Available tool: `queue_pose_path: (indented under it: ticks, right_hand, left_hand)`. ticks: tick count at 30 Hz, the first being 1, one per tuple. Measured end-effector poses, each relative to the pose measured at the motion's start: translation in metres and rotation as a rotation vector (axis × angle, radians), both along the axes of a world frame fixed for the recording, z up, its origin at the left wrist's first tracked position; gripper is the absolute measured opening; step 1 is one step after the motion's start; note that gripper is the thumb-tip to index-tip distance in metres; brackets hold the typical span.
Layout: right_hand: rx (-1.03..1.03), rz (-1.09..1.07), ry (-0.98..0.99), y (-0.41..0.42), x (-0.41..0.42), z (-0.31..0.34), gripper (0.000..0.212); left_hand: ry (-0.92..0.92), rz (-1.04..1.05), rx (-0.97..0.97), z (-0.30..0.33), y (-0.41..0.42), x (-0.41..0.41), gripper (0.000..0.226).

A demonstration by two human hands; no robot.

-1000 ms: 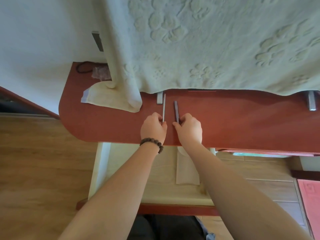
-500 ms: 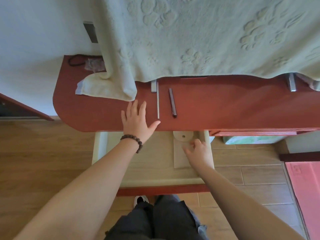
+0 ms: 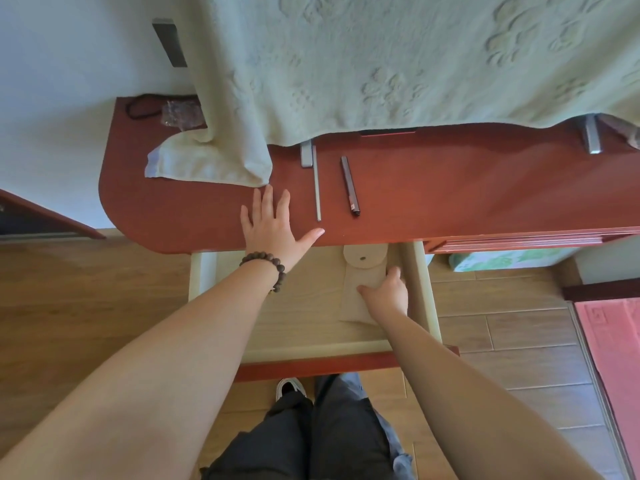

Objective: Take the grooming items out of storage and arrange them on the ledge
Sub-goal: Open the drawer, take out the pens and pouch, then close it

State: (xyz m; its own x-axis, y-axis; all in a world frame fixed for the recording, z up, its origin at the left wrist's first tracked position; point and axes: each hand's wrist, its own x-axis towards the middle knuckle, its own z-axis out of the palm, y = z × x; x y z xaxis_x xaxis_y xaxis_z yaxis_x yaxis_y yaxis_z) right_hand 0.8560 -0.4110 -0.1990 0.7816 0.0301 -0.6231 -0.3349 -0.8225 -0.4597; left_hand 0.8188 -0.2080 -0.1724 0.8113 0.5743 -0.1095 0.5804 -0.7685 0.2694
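Note:
Two slim grooming tools lie side by side on the red ledge (image 3: 450, 188): a thin silver stick (image 3: 317, 188) and a dark pen-shaped one (image 3: 349, 186). My left hand (image 3: 273, 226) rests flat on the ledge just left of the silver stick, fingers spread. Below the ledge an open pale drawer (image 3: 420, 289) holds a beige pouch (image 3: 360, 275) with a round snap flap. My right hand (image 3: 386, 292) is down in the drawer on the pouch's right side, thumb across its front; whether its fingers close on the pouch is hidden.
A pale green towel (image 3: 381, 71) hangs over the back of the ledge, its end bunched at the left. A dark hair tie (image 3: 140, 105) and a small plastic bag (image 3: 180, 112) lie at the ledge's far left. A metal bracket (image 3: 590, 135) stands at the right.
Both hands let go of the two tools on the ledge. My left hand spread flat beside them; my right hand dropped into the drawer and reached the pouch.

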Motion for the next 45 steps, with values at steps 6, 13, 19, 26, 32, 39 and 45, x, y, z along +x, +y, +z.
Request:
queue_pose_path:
  ticks: [6, 13, 19, 26, 32, 39, 45]
  right_hand:
    - [0.286, -0.188, 0.067, -0.004, -0.005, 0.025, 0.052]
    - [0.489, -0.247, 0.213, -0.052, -0.033, 0.089, 0.049]
    - [0.532, -0.18, 0.041, -0.063, -0.019, 0.139, 0.044]
    - [0.414, -0.09, -0.273, 0.001, 0.084, 0.127, 0.045]
    - [0.344, -0.032, -0.244, 0.027, 0.128, 0.093, 0.041]
    - [0.187, -0.023, -0.327, 0.03, 0.127, 0.079, 0.034]
    - [0.1, 0.118, -0.424, 0.008, 0.099, 0.087, 0.048]
  left_hand:
    - [-0.009, -0.001, -0.015, 0.002, 0.001, 0.0, 0.097]
    - [0.003, -0.007, -0.043, 0.007, 0.001, 0.001, 0.098]
    - [0.016, -0.001, -0.035, 0.006, 0.001, 0.001, 0.098]
    - [0.002, 0.021, -0.035, 0.005, 0.001, 0.002, 0.099]
    - [0.009, 0.024, -0.032, 0.004, 0.001, 0.003, 0.098]
    - [0.035, 0.017, -0.041, 0.005, 0.002, 0.004, 0.097]
    - [0.079, -0.031, -0.114, 0.016, 0.007, 0.0, 0.089]
